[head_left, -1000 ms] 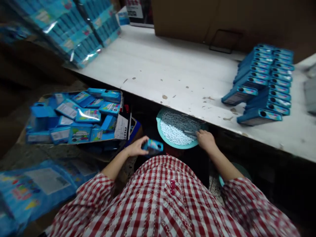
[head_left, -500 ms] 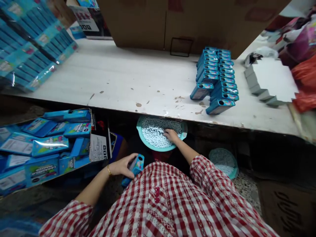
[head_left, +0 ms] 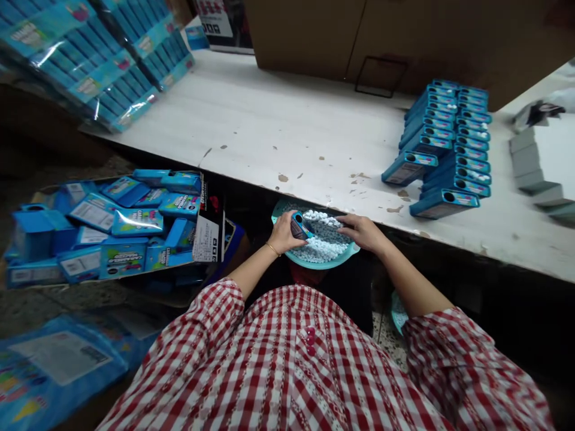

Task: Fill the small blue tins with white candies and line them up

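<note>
My left hand (head_left: pixel 284 233) is closed around a small blue box (head_left: pixel 300 226), held tilted over the left side of a turquoise basin (head_left: pixel 309 264). The box's top end with a dark round spot faces up. White pellets (head_left: pixel 326 248) fill much of the basin. My right hand (head_left: pixel 365 233) is at the basin's right rim, its thumb and fingers pinched together. A raised row of white pellets (head_left: pixel 322 217) stretches from its fingertips to the box; what carries them, if anything, cannot be made out.
Two rows of upright blue boxes (head_left: pixel 467 149) stand on the white table (head_left: pixel 269 126). An open carton of blue boxes (head_left: pixel 209 239) is at left, below shrink-wrapped packs (head_left: pixel 90 66). A big cardboard box (head_left: pixel 309 42) stands behind. A second basin (head_left: pixel 398 312) sits lower right.
My left hand has brought the blue box from beside my lap to the basin. My right hand has come up out of the pellets to the right rim. The view has shifted left.
</note>
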